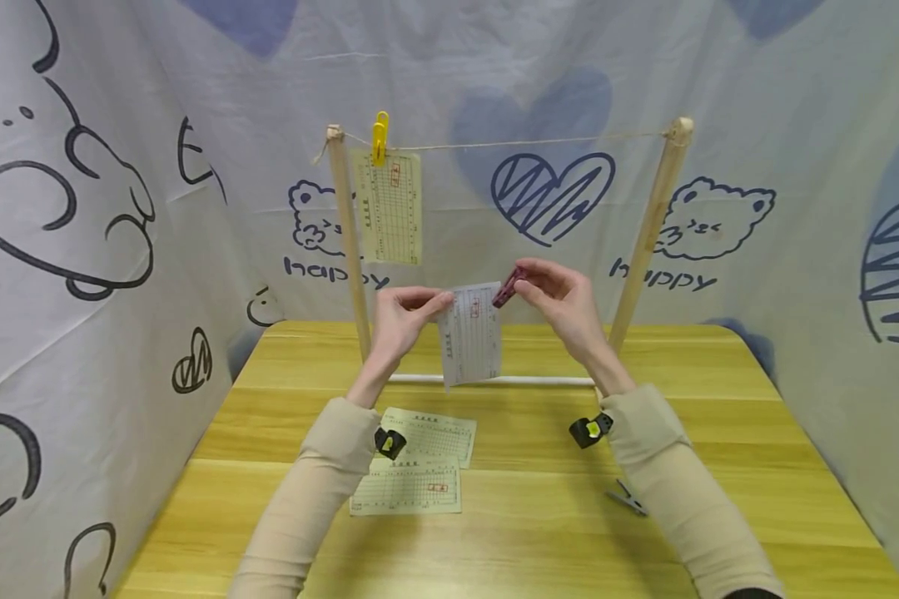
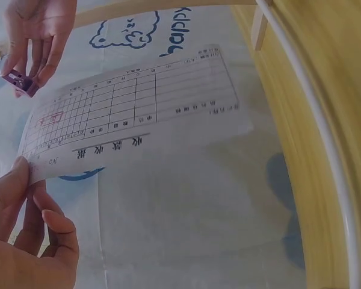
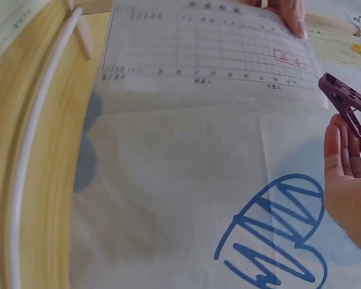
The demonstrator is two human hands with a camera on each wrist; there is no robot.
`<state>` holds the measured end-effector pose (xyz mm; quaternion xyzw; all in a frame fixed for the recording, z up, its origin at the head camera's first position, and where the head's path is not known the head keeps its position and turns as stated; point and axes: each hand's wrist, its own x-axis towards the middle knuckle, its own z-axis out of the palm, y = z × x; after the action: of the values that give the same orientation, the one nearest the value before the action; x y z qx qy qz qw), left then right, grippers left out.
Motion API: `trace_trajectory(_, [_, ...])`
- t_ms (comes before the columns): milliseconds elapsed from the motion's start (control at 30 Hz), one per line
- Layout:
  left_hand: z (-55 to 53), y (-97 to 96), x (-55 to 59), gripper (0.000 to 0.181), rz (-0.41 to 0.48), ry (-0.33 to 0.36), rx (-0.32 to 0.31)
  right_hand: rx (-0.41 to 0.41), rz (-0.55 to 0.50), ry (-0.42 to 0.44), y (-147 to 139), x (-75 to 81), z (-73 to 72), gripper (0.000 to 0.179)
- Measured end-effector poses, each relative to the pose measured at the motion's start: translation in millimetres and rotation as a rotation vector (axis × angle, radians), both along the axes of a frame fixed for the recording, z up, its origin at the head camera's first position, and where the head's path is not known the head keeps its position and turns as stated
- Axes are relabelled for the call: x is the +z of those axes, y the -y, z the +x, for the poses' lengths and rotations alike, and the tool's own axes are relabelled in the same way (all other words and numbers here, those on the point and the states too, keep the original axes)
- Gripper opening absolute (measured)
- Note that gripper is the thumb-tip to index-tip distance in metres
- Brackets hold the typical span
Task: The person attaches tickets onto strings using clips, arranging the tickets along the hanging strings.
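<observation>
My left hand point(image 1: 402, 323) pinches a white receipt slip point(image 1: 472, 345) by its upper left corner between thumb and fingers. The slip hangs upright in front of the wooden frame, below the string point(image 1: 532, 144), with a printed grid and a small red stamp. To its right, my right hand point(image 1: 565, 301) holds a dark purple clothespin point(image 1: 505, 289) by the handle end. The clothespin's tip is right at the slip's upper right corner in the head view. In the right wrist view the clothespin point(image 3: 343, 96) points toward the slip's edge.
A yellow clothespin point(image 1: 379, 140) holds another receipt slip point(image 1: 391, 216) on the string near the left post point(image 1: 350, 241). Two more slips, an upper one point(image 1: 445, 437) and a lower one point(image 1: 408, 491), lie on the table under my left forearm. A grey clothespin point(image 1: 628, 499) lies near my right forearm.
</observation>
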<state>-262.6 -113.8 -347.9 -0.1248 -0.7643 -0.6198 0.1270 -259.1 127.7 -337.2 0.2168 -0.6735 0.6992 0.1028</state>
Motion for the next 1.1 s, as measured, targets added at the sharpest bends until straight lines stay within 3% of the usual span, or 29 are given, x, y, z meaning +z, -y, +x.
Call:
trace_trajectory(100, [-2.5, 0.8, 2.6, 0.023, -0.015, -0.022, 0.011, 0.008, -0.029, -0.006, 2, 6.1, -3.6, 0.025])
trace_trajectory(300, [-7.1, 1.9, 8.4, 0.021, -0.022, -0.092, 0.049, 0.025, -0.103, 0.003, 7, 18.1, -9.0, 0.026])
trace_trajectory(467, [-10.7, 2.9, 13.6, 0.021, -0.037, -0.125, 0.086, -0.023, -0.087, -0.043, 11, 27.0, -14.7, 0.031])
trace_trajectory(600, [-13.6, 2.7, 17.8, 0.022, -0.056, -0.119, 0.095, -0.050, -0.090, -0.094, 15, 32.8, -19.1, 0.031])
trace_trajectory(833, [-15.5, 1.5, 24.9, 0.022, -0.075, -0.097, 0.087, -0.028, -0.131, -0.138, 21, 41.1, -24.6, 0.035])
trace_trajectory(1100, [-18.0, 0.1, 33.9, 0.022, -0.090, -0.096, 0.082, -0.018, -0.139, -0.172, 25, 52.3, -28.3, 0.025])
